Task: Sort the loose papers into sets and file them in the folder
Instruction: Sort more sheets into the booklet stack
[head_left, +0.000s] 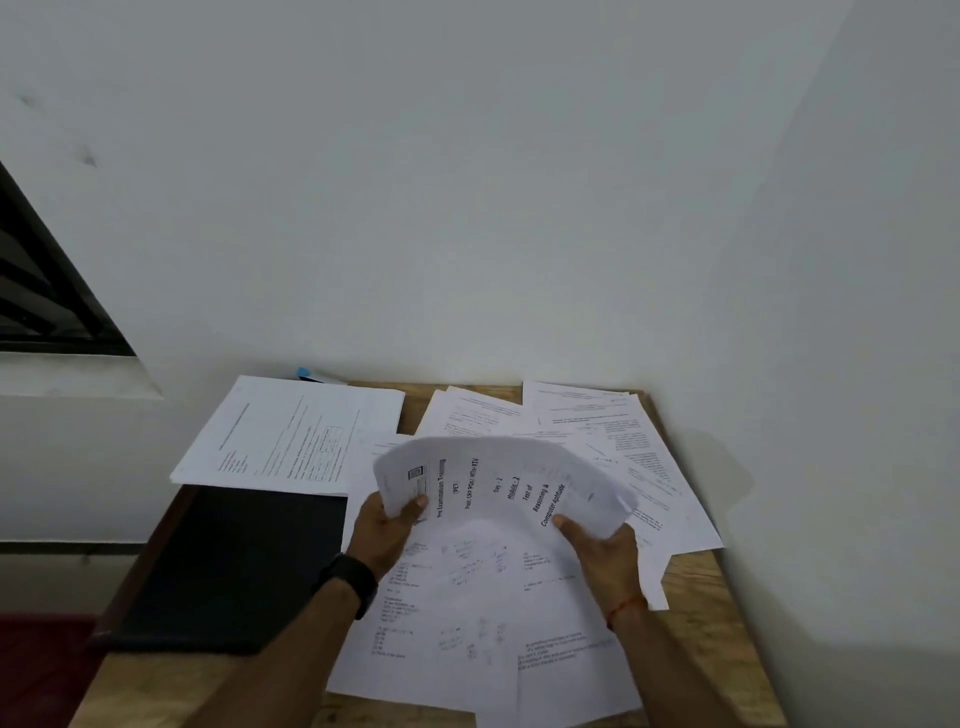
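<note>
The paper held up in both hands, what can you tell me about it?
The paper is a white sheet, perhaps several together, printed in black with its lines turned sideways. The words read Pre Examination Training, Day - 2, Module - 2 and Test of Reasoning & Computer Aptitude. It bows upward in an arch above the loose papers on the wooden table. The left hand pinches its left edge, thumb on top; the right hand grips its right edge.

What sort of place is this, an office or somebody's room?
Likely a study corner in a home or small office: a wooden desk set into a bare white wall corner, printed exam papers spread across it, and a dark folder beside them.
</note>
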